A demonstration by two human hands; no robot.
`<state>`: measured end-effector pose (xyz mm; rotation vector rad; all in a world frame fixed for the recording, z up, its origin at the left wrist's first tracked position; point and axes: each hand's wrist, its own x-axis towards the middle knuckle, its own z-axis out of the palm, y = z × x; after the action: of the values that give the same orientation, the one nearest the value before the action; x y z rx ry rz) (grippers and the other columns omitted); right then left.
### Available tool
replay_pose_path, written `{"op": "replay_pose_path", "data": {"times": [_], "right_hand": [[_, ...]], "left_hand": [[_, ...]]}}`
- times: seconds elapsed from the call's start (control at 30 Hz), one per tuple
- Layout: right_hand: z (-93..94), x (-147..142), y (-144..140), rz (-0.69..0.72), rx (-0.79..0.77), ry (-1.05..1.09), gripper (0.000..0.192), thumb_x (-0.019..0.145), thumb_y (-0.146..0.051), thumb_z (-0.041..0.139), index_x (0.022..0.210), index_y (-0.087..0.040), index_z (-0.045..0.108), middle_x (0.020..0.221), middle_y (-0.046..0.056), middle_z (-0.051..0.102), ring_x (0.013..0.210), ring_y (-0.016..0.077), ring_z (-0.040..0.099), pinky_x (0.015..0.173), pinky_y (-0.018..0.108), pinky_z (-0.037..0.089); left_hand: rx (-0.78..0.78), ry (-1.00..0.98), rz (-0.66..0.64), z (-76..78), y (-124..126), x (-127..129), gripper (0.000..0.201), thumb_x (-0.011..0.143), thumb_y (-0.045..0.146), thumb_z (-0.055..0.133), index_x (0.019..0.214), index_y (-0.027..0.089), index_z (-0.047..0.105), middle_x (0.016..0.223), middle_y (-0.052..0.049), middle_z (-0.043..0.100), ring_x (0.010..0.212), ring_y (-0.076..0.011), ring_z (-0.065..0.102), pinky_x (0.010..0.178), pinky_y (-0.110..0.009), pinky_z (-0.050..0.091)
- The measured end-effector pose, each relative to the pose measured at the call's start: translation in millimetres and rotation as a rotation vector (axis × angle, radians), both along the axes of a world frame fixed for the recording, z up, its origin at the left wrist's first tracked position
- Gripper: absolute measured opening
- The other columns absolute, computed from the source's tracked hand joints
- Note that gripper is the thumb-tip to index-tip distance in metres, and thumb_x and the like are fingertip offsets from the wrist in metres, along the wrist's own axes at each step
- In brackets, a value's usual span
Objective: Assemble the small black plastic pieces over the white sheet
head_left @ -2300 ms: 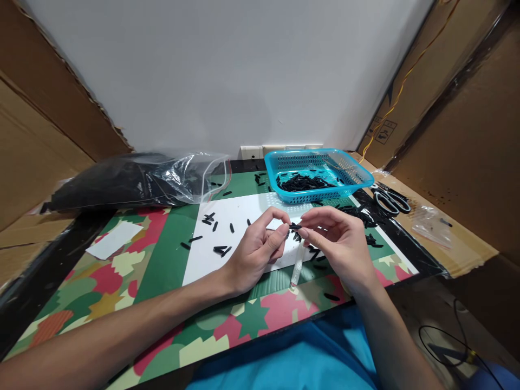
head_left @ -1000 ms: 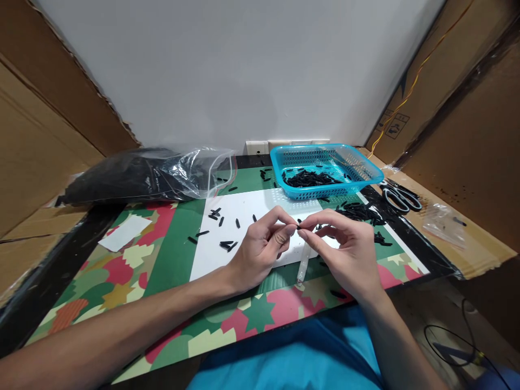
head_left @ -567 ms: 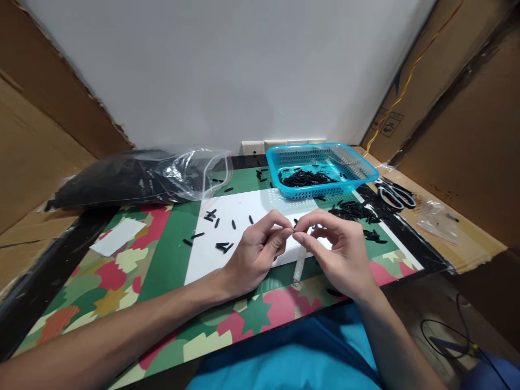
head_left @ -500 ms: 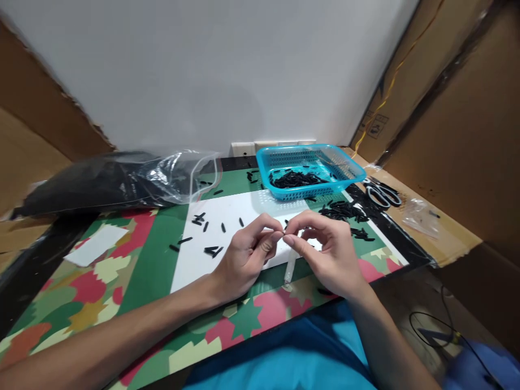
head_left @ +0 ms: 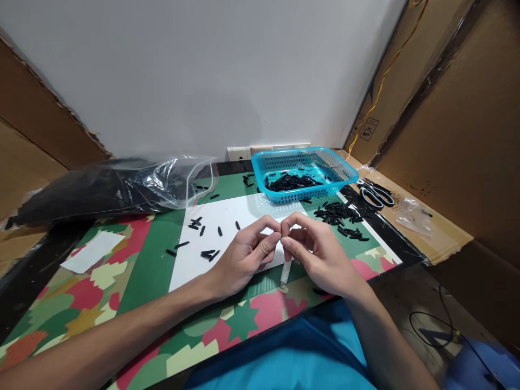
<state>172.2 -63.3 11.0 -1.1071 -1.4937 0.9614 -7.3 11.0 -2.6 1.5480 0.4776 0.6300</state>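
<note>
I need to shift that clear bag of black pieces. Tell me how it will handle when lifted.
The clear bag will probably sag: its film lies wrinkled and slumped. It looks packed full, so likely heavy for its size. Its mouth seems open, with loose black pieces beside it, so contents may spill.

The scene is evenly and brightly lit from above. Glare is seen on the plastic bag point(head_left: 170, 179). Soft shadows are cast under the hands. Edges are bent by wide-angle distortion; focus is sharp.
</note>
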Motion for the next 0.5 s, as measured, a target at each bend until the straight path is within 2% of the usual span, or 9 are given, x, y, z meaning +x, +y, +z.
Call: {"op": "replay_pose_path", "data": {"times": [0.3, 0.5], "right_hand": [[-3.0, -2.0, 2.1, 0.010, -0.015, 0.099, 0.013, 0.103, -0.033, 0.058, 0.095, -0.023, 0.055, 0.078, -0.002, 0.062, 0.065, 0.0129, 0.055, 0.061, 0.025, 0.045], [-3.8, -1.4, 3.3, -0.029, -0.014, 0.181, 0.016, 0.098, -0.035, 0.068, 0.095, -0.020, 0.062, 0.080, -0.001, 0.062, 0.070, 0.0134, 0.062, 0.064, 0.025, 0.051]], "left_hand": [[0.004, 0.009, 0.070, 3.6, -1.4, 1.0, 0.022, 0.102, 0.044, 0.058, 0.102, 0.021, 0.057, 0.057, 0.010, 0.035, 0.048, -0.0049, 0.025, 0.044, -0.015, 0.021], [-0.051, -0.013, 0.126, 1.9, -1.2, 0.0, 0.025, 0.102, 0.047, 0.058, 0.103, 0.022, 0.055, 0.053, 0.012, 0.035, 0.043, -0.0043, 0.024, 0.042, -0.016, 0.019]]}}
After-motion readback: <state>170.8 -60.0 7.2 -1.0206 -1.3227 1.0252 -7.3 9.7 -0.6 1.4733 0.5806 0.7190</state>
